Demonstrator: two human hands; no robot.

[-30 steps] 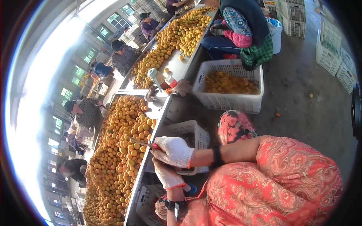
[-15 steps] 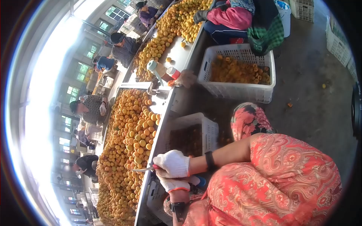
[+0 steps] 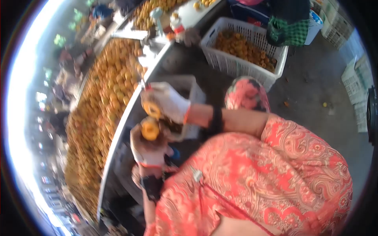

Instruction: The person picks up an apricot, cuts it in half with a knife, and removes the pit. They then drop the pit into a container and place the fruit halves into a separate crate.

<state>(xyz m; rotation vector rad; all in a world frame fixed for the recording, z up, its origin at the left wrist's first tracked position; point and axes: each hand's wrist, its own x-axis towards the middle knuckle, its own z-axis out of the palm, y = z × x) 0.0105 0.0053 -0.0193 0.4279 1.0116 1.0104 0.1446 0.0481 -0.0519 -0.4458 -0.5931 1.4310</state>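
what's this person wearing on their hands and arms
The right hand and left hand wear white knit gloves with orange cuffs. A black band rings the right wrist; the left has a dark watch-like strap. The sleeve is red-orange paisley.

This is a fruit-processing hall, a large work shed. Left of the right grip (image 3: pixel 167 103) runs a long metal counter (image 3: pixel 118 129), heaped along its whole length with small orange fruit (image 3: pixel 98 102). Blurred people (image 3: pixel 63 94) work on its far side. Beyond the grip, a white plastic crate (image 3: pixel 232 69) full of the same fruit stands on a bare concrete floor (image 3: pixel 315 90). More white crates (image 3: pixel 356 86) are stacked far to the right.
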